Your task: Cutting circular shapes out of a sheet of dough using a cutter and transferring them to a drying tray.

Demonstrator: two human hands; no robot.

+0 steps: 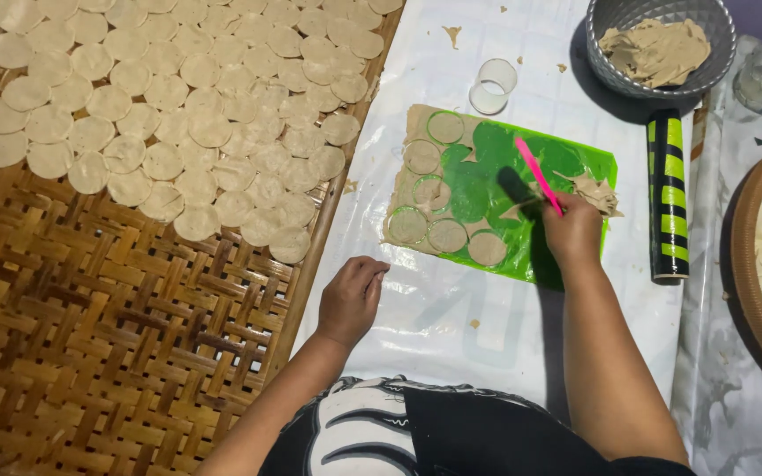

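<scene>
a: so, starting at the left, what lies there?

b: a woven bamboo tray (pixel 116 335), its upper half covered with pale round dough discs (pixel 187 97) laid edge to edge, some overlapping. the lower half is bare weave.

a: and the left hand?

b: the left hand (pixel 350 300) rests on the white plastic sheet (pixel 451 308) just beside the tray's rim, fingers curled loosely in, gripping nothing.

a: moving right?

b: a green mat (pixel 487 176) lies on the white sheet, with a thin layer of dough (pixel 425 189) on its left part, cut into circles. a clear ring cutter (pixel 493 85) stands above it, apart from the mat.

a: the right hand?

b: the right hand (pixel 572 227) is closed around a pink stick (pixel 537 173), whose far end points up and left over the mat. dough scraps (pixel 597 192) lie touching the hand on the mat's right edge.

a: further right?

b: a black roller with green stripes (pixel 668 198) lies upright along the mat's right side. above it a grey bowl (pixel 716 53) holds dough trimmings (pixel 654 48). at the far right edge, a round brown tray (pixel 743 264) carries more discs.
</scene>
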